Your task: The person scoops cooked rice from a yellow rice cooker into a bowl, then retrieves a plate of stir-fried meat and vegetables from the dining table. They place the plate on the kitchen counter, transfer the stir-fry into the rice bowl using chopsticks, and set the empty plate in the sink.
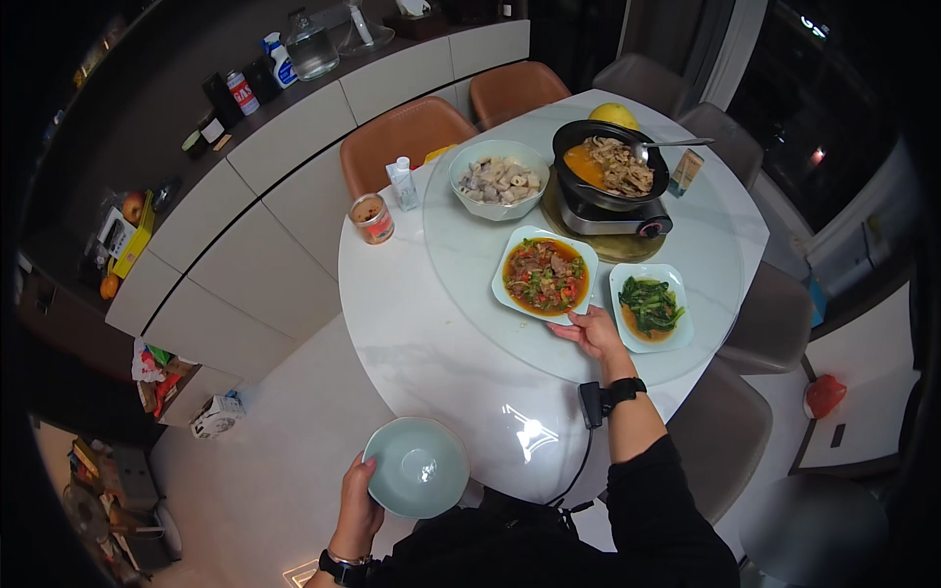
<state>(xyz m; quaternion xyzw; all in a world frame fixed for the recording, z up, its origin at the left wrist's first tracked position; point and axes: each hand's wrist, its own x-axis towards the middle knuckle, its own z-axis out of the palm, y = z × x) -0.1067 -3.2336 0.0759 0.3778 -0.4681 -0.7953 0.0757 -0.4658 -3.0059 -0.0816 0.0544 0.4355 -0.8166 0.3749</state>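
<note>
My left hand (359, 500) grips the rim of an empty pale green bowl (417, 494), held below the near edge of the table in the view. With its thumb at the rim and fingers under it, my right hand (594, 334) holds the near corner of a square plate (502, 288) of sliced meat and peppers in sauce. To the right of that hand lies a square plate of leafy greens (651, 305). Beyond them stand a bowl of cut lotus root-like pieces (500, 180) and a black pot (610, 165) with a metal spoon (673, 142), set on a portable gas stove (614, 220).
The dishes stand on a round glass turntable (470, 287) over a white marble-look table (397, 331). A glass jar (372, 219) and a small carton (403, 184) sit at its left edge. Brown chairs (404, 136) and grey chairs (772, 323) surround it. A yellow fruit (613, 114) lies behind the pot.
</note>
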